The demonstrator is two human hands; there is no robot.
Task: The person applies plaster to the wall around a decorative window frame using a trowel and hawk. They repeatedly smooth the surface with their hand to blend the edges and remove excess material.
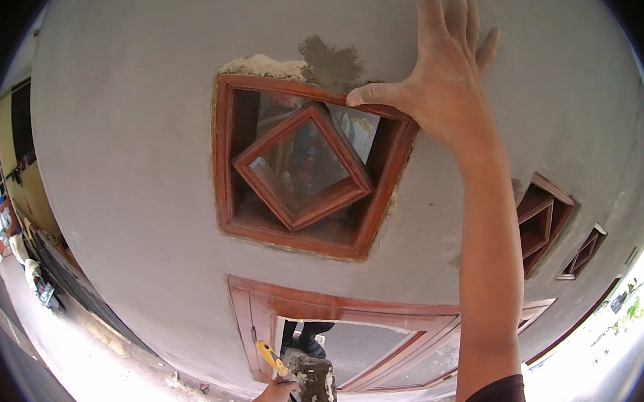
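Note:
My right hand [451, 80] is raised high, its fingers spread against the grey plastered wall [134, 138]. Its thumb rests at the upper right edge of a square reddish-brown wooden vent frame [225, 158], which has a diamond-shaped inner frame and glass. Rough pale filler [264, 66] and a darker patch of wet mortar [332, 65] lie along the frame's top edge. Low down, my left hand [277, 395] is closed around a yellow-handled trowel [271, 358], its blade mostly hidden. Beside that hand is a dark, mortar-caked container or board [314, 385]; I cannot tell which.
Under the vent is a wooden window frame [316, 301] with a reflecting pane [361, 351]. Two smaller diamond vents [545, 222] continue along the wall to the right. Debris lies on the bright ground at the wall's foot; a motorcycle [45, 291] stands at far left.

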